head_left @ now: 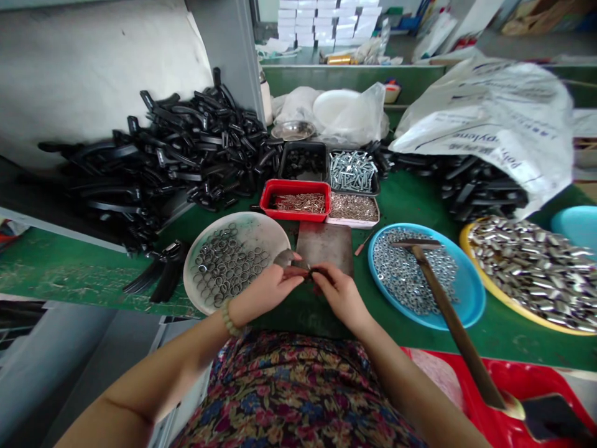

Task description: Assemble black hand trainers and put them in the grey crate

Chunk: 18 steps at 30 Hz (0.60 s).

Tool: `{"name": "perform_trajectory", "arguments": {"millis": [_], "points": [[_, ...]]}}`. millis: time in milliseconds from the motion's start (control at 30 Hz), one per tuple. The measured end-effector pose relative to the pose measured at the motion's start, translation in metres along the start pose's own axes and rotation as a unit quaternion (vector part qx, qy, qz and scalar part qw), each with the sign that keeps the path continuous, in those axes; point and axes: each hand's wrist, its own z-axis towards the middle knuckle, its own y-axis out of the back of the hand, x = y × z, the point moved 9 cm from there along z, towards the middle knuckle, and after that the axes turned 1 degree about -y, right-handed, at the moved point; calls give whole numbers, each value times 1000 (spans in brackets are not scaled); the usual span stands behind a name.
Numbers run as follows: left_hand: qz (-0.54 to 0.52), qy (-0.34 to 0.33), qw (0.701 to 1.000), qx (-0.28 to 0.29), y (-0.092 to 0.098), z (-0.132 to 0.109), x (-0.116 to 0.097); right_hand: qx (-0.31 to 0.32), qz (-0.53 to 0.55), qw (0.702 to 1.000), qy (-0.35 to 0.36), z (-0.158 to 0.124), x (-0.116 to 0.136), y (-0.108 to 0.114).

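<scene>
My left hand [265,290] and my right hand [336,295] meet over the green bench, both pinching a small dark metal part [303,269]. Its exact shape is partly hidden by my fingers. Just beyond them lies a flat steel plate [325,249]. To the left of my left hand, a white round dish [242,230] holds many metal rings. To the right of my right hand, a blue round tray [466,298] holds steel nuts, with a wood-handled hammer [450,314] resting across it.
A yellow dish [480,280] of metal sleeves sits at the right. Behind are a red tray [295,186] of pins, a black tray of screws [353,171], and heaps of black plastic handles [186,149]. A white woven sack [485,124] spills more handles. A red bin [527,379] lies at the lower right.
</scene>
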Motion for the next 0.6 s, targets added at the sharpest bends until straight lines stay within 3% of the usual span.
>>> {"name": "perform_trajectory", "arguments": {"millis": [67, 133, 233, 333, 467, 533, 600], "points": [[178, -13, 984, -30, 34, 1, 12, -4, 137, 989, -51, 2, -12, 4], [327, -19, 943, -62, 63, 5, 24, -3, 243, 967, -71, 5, -19, 7], [399, -1, 916, -45, 80, 15, 43, 15, 298, 951, -78, 7, -20, 11], [356, 17, 932, -58, 83, 22, 51, 20, 267, 961, -70, 6, -15, 18], [275, 32, 956, -98, 84, 24, 42, 48, 199, 978, -47, -4, -2, 19], [170, 52, 977, -114, 77, 22, 30, 81, 210, 973, -40, -12, 5, 13], [-25, 80, 992, -91, 54, 20, 14, 114, 251, 960, -38, -18, 12, 4]]}}
